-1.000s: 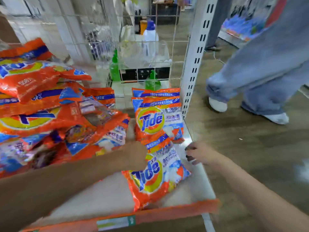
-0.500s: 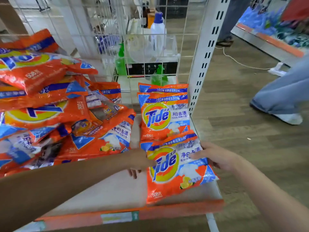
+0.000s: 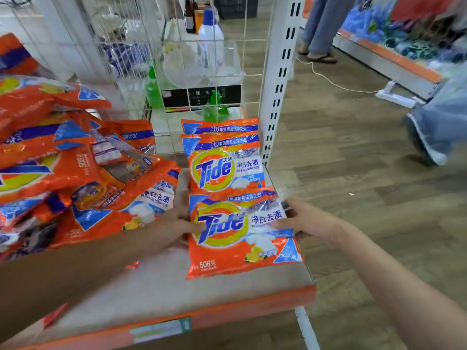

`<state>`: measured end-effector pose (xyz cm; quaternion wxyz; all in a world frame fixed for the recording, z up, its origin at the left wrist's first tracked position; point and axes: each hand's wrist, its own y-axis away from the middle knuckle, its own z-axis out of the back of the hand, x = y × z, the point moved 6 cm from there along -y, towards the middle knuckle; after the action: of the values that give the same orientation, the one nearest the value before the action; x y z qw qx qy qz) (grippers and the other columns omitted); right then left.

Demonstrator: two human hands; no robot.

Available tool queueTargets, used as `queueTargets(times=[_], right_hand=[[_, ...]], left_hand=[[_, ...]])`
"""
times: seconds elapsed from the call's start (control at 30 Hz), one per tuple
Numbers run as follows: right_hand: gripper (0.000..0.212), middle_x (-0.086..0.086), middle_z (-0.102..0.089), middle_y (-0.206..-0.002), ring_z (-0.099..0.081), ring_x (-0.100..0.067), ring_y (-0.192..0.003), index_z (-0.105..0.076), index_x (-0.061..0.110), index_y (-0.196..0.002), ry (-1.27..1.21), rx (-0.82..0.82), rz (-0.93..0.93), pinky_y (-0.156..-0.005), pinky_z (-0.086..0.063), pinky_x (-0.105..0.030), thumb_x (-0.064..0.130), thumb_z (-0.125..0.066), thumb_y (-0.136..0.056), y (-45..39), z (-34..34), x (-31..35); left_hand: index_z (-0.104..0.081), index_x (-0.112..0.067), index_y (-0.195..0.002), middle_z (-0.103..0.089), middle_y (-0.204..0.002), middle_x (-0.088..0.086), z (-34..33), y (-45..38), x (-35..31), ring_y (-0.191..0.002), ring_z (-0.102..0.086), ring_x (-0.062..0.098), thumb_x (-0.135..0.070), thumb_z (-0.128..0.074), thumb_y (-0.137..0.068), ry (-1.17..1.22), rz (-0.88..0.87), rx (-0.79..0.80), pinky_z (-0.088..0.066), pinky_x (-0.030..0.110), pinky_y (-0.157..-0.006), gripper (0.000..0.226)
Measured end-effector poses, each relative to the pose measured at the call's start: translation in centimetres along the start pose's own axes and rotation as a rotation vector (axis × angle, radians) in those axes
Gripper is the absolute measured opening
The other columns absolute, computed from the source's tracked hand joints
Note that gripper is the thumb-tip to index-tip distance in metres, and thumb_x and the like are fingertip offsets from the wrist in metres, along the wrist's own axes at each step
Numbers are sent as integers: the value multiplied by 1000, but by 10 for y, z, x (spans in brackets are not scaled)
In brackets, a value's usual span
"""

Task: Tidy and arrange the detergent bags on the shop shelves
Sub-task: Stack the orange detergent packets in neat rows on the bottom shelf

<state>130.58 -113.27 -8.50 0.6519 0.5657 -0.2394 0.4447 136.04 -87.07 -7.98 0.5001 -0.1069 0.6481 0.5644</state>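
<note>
While both hands grip its sides, left hand (image 3: 182, 224) and right hand (image 3: 307, 222), an orange detergent bag (image 3: 240, 238) lies flat on the shelf (image 3: 151, 294) (front of a neat row).

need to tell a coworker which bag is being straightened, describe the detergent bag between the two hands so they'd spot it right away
Start at the white slotted shelf upright and come down to the neat row of Tide bags beside it. The front Tide bag is the nearest one in that row, overlapping the bag behind it. Unlike the jumbled pile on the left, it lies face up with the left hand and right hand at its sides.
</note>
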Motion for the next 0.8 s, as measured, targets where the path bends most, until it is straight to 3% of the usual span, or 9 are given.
queueTargets(times=[0.07,0.13,0.3,0.4,0.47,0.57,0.67,0.73,0.8], right_hand=[[27,-4,-63,-79,-59,-9,-55,-53,9,-97,158,-87,-82,-50,-49,-20,28,-69,-86,-9,1,-12],[33,-7,-66,-79,-59,-14,-63,-58,8,-90,134,-111,-94,-58,-45,-23,38,-70,-82,-18,-6,-21],[37,-17,-70,-106,-67,-33,-95,-58,0,-113,-181,-27,-105,-88,-53,-47,0,-71,-78,-19,-29,-20],[54,-14,-68,-113,-65,-34,-102,-57,11,-117,-189,93,-6,-92,-50,-51,5,-72,-66,-14,-26,-9],[51,-9,-70,-109,-68,-29,-98,-58,15,-115,-194,88,87,-86,-54,-45,2,-72,-67,-14,-15,5],[36,3,-73,-94,-70,-16,-86,-60,16,-109,-186,-46,206,-71,-57,-28,-7,-65,-81,-24,3,39],[26,2,-70,-96,-65,-18,-90,-61,13,-110,9,-283,274,-77,-53,-29,7,-66,-86,-50,18,66],[29,1,-64,-97,-59,-16,-89,-59,13,-113,285,-473,194,-69,-40,-26,18,-68,-86,-62,26,74],[29,-4,-64,-101,-59,-21,-92,-60,10,-113,405,-536,122,-71,-37,-26,21,-67,-87,-70,26,77]], left_hand=[[-62,-2,-110,-74,-87,10,1,-3,10,-76,-71,22,-18,-67,-87,-152,73,-14,-59,37,-73,28],[-61,-9,-110,-73,-96,10,-1,-9,14,-87,-71,25,-24,-70,-85,-154,101,-42,-58,41,-79,30],[-54,-23,-93,-69,-104,3,-18,-7,6,-91,-65,22,-10,-73,-81,-99,20,-140,-53,34,-79,26],[-49,-24,-98,-66,-96,1,-19,0,6,-92,-65,21,1,-73,-76,-105,-33,-163,-55,35,-78,41],[-49,-20,-109,-68,-100,2,-13,4,-2,-90,-67,18,-1,-75,-75,-103,-100,-154,-56,34,-75,47],[-57,-14,-111,-69,-102,2,8,-8,-34,-93,-67,20,-6,-74,-76,-177,-237,-276,-53,35,-84,40],[-56,-7,-118,-65,-110,2,29,-31,-60,-99,-61,20,-13,-68,-84,-275,-223,-403,-45,27,-81,37],[-55,-9,-125,-63,-119,5,32,-43,-61,-104,-59,21,-18,-63,-89,-277,-151,-385,-43,25,-80,39],[-51,-14,-128,-61,-120,3,31,-46,-60,-99,-57,17,-17,-59,-92,-248,-142,-340,-43,25,-79,38]])
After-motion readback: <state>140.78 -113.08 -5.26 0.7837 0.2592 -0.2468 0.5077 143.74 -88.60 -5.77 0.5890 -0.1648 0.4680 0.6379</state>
